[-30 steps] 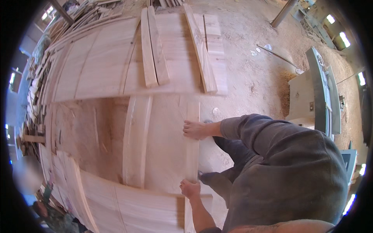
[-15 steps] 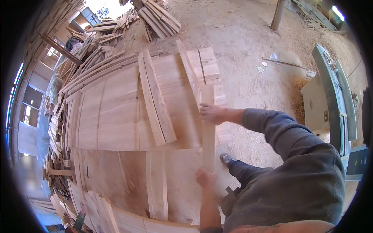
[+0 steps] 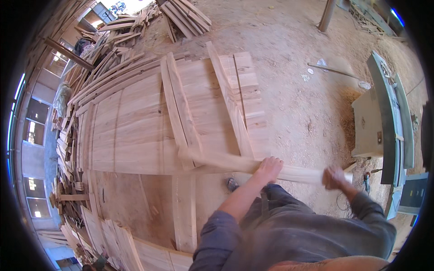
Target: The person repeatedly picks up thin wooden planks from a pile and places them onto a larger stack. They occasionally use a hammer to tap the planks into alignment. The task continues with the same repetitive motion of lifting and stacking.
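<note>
A long pale wooden board lies crosswise in both my hands, smeared by motion. My left hand is closed over it near its middle. My right hand grips it close to its right end. The board's left end reaches over the near edge of a large wooden panel, by the foot of two narrow boards lying side by side there. Whether it touches them I cannot tell. Another narrow board rests slantwise on the panel's right part.
Scrap wood is heaped along the far left. A green-topped machine with a pale cabinet stands at right. A hand power tool lies near it. More planks lie at lower left. A post rises at the back.
The board has swung from pointing away from me to lying crosswise. My right hand has moved right and nearer, my left hand right and farther out. Both keep their hold.
</note>
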`<action>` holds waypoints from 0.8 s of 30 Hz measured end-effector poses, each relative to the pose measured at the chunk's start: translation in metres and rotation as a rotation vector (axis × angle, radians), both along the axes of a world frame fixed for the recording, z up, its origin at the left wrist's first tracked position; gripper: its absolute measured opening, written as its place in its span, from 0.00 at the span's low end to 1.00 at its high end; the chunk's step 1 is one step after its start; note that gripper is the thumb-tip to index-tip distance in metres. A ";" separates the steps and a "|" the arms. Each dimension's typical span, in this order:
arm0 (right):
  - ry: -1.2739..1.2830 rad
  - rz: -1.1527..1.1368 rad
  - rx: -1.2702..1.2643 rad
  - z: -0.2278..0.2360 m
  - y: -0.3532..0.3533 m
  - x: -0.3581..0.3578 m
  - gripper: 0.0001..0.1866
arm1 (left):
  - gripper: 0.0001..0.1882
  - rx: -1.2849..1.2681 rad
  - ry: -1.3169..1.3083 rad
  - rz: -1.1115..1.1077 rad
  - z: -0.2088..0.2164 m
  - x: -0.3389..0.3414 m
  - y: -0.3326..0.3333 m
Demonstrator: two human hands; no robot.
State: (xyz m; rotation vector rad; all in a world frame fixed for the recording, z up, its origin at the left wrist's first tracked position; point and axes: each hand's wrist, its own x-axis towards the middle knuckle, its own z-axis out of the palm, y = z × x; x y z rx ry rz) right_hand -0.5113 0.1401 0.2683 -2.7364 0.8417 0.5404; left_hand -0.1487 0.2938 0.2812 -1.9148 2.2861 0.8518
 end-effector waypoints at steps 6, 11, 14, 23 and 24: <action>-0.317 -0.390 0.187 -0.020 0.162 0.108 0.28 | 0.29 0.179 -0.348 -0.393 -0.026 0.115 -0.027; -0.227 -0.784 0.301 -0.019 0.204 0.280 0.29 | 0.24 -0.153 -0.065 0.262 -0.033 0.214 0.011; -0.317 -0.787 0.296 -0.017 0.222 0.370 0.29 | 0.26 -0.371 0.138 0.702 -0.055 0.241 0.059; -0.356 -0.719 0.111 -0.053 0.199 0.550 0.28 | 0.34 -0.304 0.191 1.581 -0.124 0.254 0.209; -0.339 -0.690 0.033 -0.074 0.195 0.551 0.27 | 0.34 -0.214 0.238 1.649 -0.129 0.256 0.220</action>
